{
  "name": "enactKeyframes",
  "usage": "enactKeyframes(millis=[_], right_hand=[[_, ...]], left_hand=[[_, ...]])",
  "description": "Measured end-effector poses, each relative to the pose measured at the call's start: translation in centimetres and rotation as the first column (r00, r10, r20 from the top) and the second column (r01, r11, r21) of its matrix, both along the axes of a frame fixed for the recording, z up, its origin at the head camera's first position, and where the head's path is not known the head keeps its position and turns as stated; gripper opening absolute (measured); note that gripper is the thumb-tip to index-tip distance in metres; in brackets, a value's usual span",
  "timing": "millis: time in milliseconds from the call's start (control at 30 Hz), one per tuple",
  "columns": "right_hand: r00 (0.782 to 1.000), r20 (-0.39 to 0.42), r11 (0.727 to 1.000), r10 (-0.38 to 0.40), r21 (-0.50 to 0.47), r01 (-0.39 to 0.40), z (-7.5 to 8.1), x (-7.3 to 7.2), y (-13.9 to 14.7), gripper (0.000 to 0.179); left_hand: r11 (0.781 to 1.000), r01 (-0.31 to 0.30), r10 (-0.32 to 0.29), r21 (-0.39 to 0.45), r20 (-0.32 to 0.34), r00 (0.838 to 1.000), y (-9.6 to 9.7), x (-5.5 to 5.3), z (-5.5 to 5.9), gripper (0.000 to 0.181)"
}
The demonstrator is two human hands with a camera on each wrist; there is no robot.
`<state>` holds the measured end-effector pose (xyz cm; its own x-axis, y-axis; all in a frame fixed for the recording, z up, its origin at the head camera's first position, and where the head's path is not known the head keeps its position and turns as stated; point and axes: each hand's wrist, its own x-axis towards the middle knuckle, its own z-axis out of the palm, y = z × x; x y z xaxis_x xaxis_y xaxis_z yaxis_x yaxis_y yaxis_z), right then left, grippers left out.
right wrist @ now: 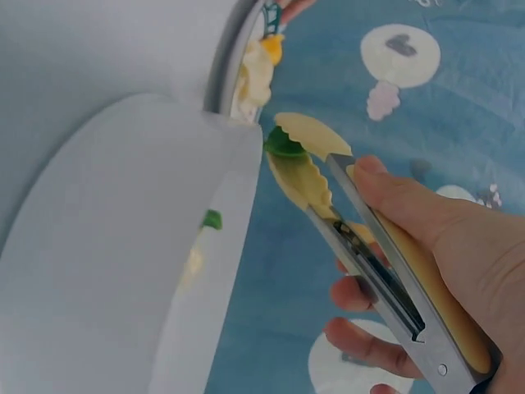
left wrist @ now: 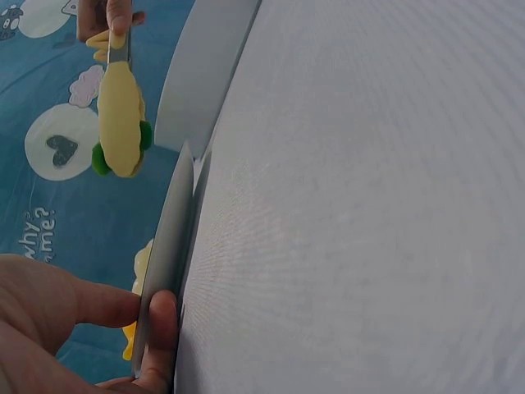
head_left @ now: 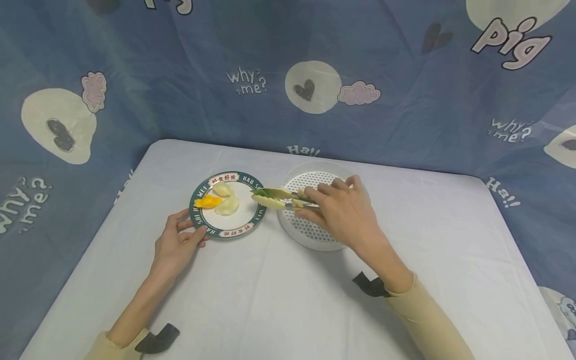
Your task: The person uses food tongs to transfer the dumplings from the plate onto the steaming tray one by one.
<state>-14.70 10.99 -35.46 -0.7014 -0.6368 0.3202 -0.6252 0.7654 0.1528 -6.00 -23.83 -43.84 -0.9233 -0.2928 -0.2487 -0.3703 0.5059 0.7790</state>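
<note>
"WEI" and "HAH" read out clearly on the green rim of the plate [head_left: 243, 212], with red Chinese characters in its pale panels, while the backdrop [head_left: 202, 115] chimes in with "why me?", "pig" and "Ha!!". On the plate, left of the scene's middle: one orange piece [head_left: 208, 201] and two pale yellow ones [head_left: 227, 205], all bunched to the left. Just to its right sits the white perforated basket [head_left: 319, 230], on the same white surface [head_left: 279, 295]. Left hand [head_left: 179, 246] now: fingers clamped on the plate's near-left rim, thumb against the other fingers. Right hand [head_left: 344, 212]: thumb and fingers clamped around the tongs [head_left: 269, 202], which reach left from above the basket, their cream tips over the plate's right rim, and there's a green piece [right wrist: 285, 141] pinched between them!
</note>
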Motion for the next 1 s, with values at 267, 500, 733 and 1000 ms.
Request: enactKeyframes(millis=[267,500,733,1000], right_hand=[[1.0,-0.014,0.999,-0.024,-0.037,0.024,0.8,-0.2,1.5,0.048],[0.997,-0.028,0.994,-0.068,-0.083,0.065,1.2,-0.6,3.2,0.047],[0.995,-0.031,0.991,-0.092,-0.103,0.088,1.1,-1.0,4.9,0.046],[0.994,-0.009,0.985,-0.111,-0.133,0.109,0.9,-1.6,5.6,0.045]], left_hand=[[1.0,0.0,0.0,0.005,0.005,1.0,0.0,0.0,0.0,0.08],[1.0,0.001,-0.001,0.01,-0.003,1.0,0.0,0.0,-0.1,0.079],[1.0,0.005,-0.005,0.013,0.003,1.0,-0.3,-0.1,-0.2,0.08],[1.0,0.001,-0.001,0.019,-0.001,1.0,-0.2,-0.1,-0.2,0.081]])
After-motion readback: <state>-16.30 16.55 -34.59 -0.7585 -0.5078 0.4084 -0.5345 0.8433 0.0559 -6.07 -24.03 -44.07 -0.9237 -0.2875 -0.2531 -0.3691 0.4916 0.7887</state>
